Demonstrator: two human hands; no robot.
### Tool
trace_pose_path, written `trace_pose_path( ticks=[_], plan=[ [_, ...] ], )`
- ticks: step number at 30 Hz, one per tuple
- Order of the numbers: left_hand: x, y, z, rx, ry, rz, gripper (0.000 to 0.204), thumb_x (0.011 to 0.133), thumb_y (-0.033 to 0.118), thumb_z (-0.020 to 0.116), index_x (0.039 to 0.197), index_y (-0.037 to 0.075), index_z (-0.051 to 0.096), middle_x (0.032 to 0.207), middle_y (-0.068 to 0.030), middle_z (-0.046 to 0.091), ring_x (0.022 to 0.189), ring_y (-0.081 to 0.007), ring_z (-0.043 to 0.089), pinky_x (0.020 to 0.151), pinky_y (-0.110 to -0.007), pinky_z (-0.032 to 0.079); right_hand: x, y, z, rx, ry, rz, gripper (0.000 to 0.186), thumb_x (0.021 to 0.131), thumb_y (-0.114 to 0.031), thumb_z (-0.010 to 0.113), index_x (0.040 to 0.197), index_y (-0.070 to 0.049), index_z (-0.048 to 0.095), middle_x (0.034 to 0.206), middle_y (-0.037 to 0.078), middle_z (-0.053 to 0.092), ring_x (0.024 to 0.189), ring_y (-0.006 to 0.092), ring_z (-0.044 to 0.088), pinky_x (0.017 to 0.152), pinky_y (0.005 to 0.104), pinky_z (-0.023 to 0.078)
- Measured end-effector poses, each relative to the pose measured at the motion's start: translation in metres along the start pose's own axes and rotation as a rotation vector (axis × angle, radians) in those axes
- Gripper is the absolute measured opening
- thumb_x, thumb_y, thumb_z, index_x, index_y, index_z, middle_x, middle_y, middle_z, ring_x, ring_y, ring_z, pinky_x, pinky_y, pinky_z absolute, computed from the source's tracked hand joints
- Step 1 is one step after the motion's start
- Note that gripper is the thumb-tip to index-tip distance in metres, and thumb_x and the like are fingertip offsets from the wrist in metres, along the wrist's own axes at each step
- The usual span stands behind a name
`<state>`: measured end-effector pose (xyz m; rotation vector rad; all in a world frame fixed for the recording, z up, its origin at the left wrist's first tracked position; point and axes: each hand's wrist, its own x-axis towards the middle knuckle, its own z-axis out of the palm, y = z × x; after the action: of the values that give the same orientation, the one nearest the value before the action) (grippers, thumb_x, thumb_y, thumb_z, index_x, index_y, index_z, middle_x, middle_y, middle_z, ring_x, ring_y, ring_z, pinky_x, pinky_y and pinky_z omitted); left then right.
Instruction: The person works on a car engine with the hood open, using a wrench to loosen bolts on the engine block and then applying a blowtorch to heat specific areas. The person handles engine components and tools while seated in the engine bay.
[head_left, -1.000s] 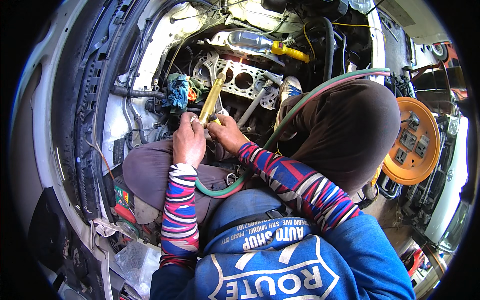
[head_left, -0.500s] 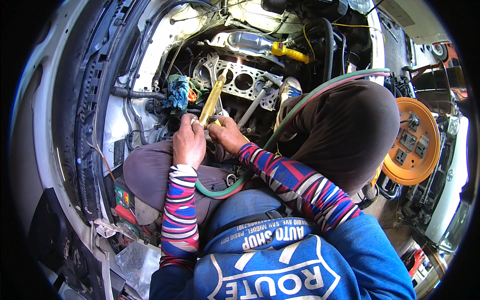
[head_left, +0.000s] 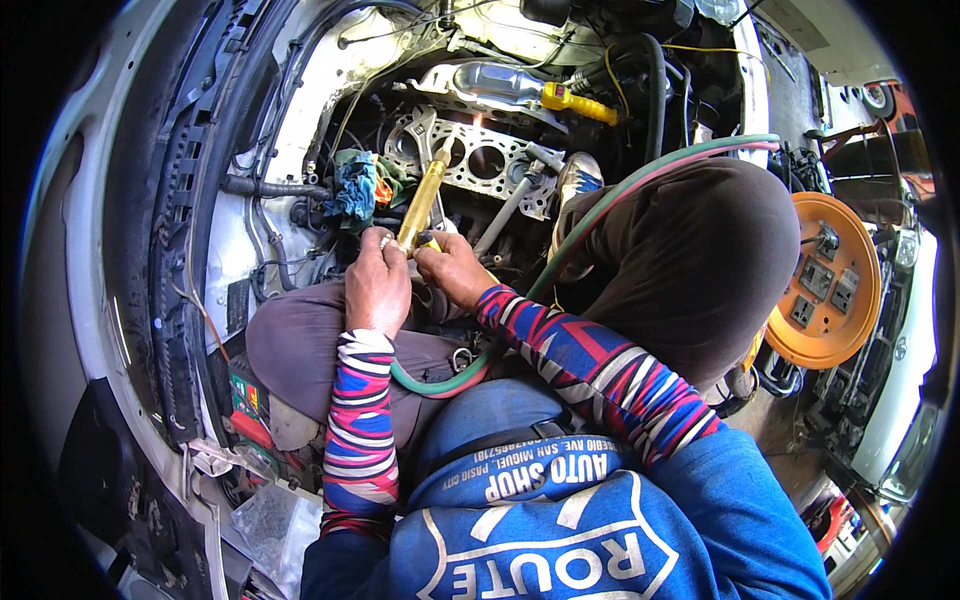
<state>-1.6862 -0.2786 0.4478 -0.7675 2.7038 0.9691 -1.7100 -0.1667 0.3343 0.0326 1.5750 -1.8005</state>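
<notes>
A brass-coloured gas torch [head_left: 424,200] slants up and away from me over an engine block [head_left: 486,160] with round cylinder bores. At its lower end, my left hand [head_left: 380,283] is closed round the fittings. Close beside it my right hand [head_left: 458,272] pinches a small yellow piece with a dark end [head_left: 430,242]; whether this belongs to the torch is unclear. Above the block, near the torch's tip, shows a small orange flame-like glow [head_left: 478,120]. A wrench [head_left: 423,127] lies on the block's left part, and a metal bar tool [head_left: 515,205] leans on the right.
Green and pink twin hoses [head_left: 640,192] arch over my right knee [head_left: 715,255]. A yellow-handled work lamp [head_left: 580,103] lies beyond the block. Blue rag [head_left: 352,185] sits left of the torch. An orange round reel with sockets [head_left: 840,235] stands at right.
The orange glow above the block is taller and more distinct. Both hands and the torch have barely moved.
</notes>
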Motion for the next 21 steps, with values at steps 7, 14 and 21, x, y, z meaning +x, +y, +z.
trace_pose_path(
  ticks=[7, 14, 21],
  plan=[
    [0.002, -0.003, 0.001, -0.003, -0.022, -0.028, 0.023, 0.100, 0.021, 0.045, 0.111, 0.005, 0.056, 0.093, -0.0301, 0.066, 0.090, -0.0512, 0.062, 0.078, -0.058, 0.047, 0.001, 0.003, 0.002, 0.058, 0.005, -0.014, 0.034, 0.086, -0.026, 0.060, 0.101, 0.004, 0.068, 0.073, 0.012, 0.067, 0.067, 0.0196, 0.063, 0.064, 0.0352, 0.049],
    [0.006, -0.014, 0.008, 0.037, 0.038, 0.084, 0.023, 0.102, 0.021, 0.044, 0.108, 0.002, 0.056, 0.073, -0.0138, 0.062, 0.055, -0.0218, 0.060, 0.056, -0.039, 0.048, 0.003, 0.004, 0.004, 0.033, 0.037, 0.003, 0.034, 0.085, -0.027, 0.060, 0.098, 0.004, 0.069, 0.073, 0.013, 0.067, 0.067, 0.0212, 0.064, 0.065, 0.0363, 0.050],
    [0.008, -0.016, 0.010, 0.051, 0.041, 0.100, 0.023, 0.102, 0.021, 0.045, 0.108, 0.002, 0.057, 0.074, -0.0138, 0.062, 0.055, -0.0210, 0.060, 0.056, -0.039, 0.048, 0.006, 0.009, 0.004, 0.062, 0.042, -0.048, 0.034, 0.084, -0.026, 0.060, 0.095, 0.005, 0.068, 0.073, 0.016, 0.067, 0.069, 0.0241, 0.065, 0.066, 0.0378, 0.050]
  ],
)
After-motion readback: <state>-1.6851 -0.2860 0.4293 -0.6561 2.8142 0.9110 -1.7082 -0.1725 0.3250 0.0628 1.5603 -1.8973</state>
